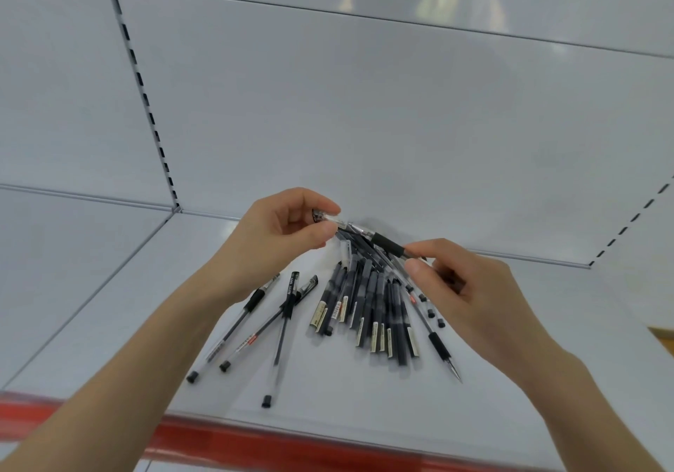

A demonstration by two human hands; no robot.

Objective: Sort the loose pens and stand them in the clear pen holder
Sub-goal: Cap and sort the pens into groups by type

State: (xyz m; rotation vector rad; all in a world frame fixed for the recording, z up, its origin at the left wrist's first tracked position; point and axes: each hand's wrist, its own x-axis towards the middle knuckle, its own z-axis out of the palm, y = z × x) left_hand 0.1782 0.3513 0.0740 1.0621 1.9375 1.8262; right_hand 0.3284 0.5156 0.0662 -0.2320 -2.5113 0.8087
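Above the pen pile (368, 307), left hand (281, 238) and right hand (474, 289) pinch one gel pen (386, 243) by its ends; holding it level should ease sorting.

No writing is showing clearly enough to read. The dark pens (368, 307) in the middle pile are carrying pale labels with print too small to make out. On the left, a clear pen (251, 339) is showing a red mark and a second pen (291, 286) crossing it is bearing white lettering, both blurred.

Pen labels (341, 312) illegibly small
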